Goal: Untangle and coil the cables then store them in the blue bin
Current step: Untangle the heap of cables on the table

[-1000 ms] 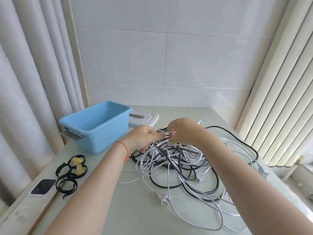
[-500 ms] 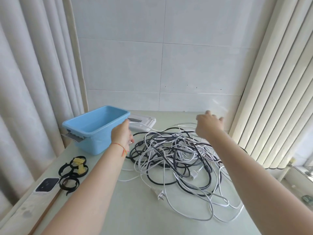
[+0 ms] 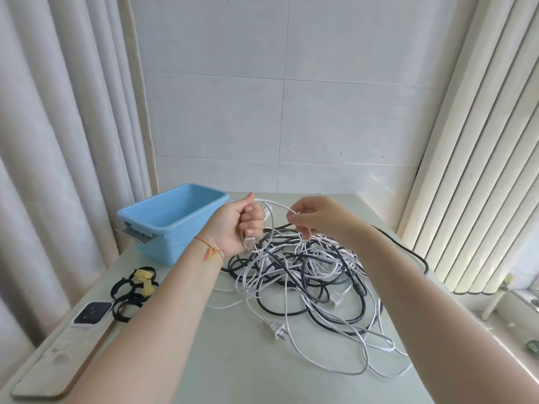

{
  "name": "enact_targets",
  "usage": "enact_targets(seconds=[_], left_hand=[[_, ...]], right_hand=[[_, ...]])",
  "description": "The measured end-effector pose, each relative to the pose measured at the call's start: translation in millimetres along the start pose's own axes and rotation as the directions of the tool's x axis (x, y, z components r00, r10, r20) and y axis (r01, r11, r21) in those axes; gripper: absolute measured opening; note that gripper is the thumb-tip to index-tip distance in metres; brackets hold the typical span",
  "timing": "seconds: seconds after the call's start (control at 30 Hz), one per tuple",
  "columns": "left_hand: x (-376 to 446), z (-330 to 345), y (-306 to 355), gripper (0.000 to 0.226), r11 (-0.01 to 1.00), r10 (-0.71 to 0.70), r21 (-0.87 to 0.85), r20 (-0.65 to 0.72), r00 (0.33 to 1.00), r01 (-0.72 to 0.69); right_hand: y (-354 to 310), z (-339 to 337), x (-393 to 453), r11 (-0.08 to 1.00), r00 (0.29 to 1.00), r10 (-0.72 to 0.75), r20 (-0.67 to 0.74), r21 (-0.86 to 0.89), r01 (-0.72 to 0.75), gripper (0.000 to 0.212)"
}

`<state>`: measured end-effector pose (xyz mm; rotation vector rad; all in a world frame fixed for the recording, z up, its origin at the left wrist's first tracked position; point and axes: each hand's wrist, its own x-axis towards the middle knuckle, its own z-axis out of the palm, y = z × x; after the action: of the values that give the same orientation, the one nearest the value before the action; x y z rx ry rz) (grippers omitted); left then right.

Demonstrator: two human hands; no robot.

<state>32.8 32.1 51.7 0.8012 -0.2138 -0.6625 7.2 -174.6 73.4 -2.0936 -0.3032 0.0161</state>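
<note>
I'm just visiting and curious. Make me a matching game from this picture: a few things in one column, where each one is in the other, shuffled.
Things:
1. blue bin
2. white cable
3. black straps
4. white plug

Places:
A. held between both hands
B. on the table in front of the tangle
C. back left of the table
D. left edge, in front of the bin

Pairs: 1-C, 2-A, 3-D, 4-B

arms: bare, no sleeves | left wrist: thin red string bracelet (image 3: 209, 248), yellow-green tassel
</note>
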Motion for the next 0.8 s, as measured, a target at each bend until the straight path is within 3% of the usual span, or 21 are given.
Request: enact_targets(seconds=[0.13,0.2,0.3,0.37,0.43,0.53,0.63,0.7,0.8], left_hand=[[-3,-11,-4,0.047,0.993,-0.013,0.120,-0.050,0.999,0.019],[-1,-7,-8,0.048,0.958,-0.052,0.278,-0.058,0.997,0.066],[3,-5,-12,0.044,0.818,-0.093,0.555,-0.134,0.987,0.153],[3,-5,-14,0.040,0.765,-0.122,0.620,-0.129,0.984,0.176],[2,-4,-15,0.039,0.823,-0.153,0.546,-0.046,0.987,0.153],[1,2,-15,0.038,0.962,-0.088,0.266,0.098,0.991,0.060],[2,3,-12,0.039,0.999,0.029,0.032,0.141,0.990,-0.033],[4,3,-10,0.041,0.999,0.040,0.000,0.140,0.989,-0.040],[5,6,-12,0.049,0.997,0.007,0.077,0.102,0.995,-0.015]], right_hand=[[9,-8,2,0.976,0.996,-0.031,-0.079,0.214,0.047,0.004],[9,-7,5,0.997,0.989,-0.045,-0.143,0.051,0.053,0.004],[4,-5,9,0.967,0.992,-0.063,-0.113,-0.253,0.033,0.006],[2,-6,11,0.961,0.990,-0.073,-0.118,-0.276,0.038,0.007],[3,-5,12,0.981,0.983,-0.102,-0.151,-0.177,0.075,0.005],[7,4,13,0.994,0.980,-0.104,-0.172,0.010,0.107,0.011],[12,15,9,0.960,0.997,-0.079,0.018,0.269,0.071,0.025],[12,22,6,0.937,0.992,-0.057,0.115,0.348,0.014,0.028],[11,26,9,0.886,0.996,-0.023,0.090,0.464,-0.021,0.036]])
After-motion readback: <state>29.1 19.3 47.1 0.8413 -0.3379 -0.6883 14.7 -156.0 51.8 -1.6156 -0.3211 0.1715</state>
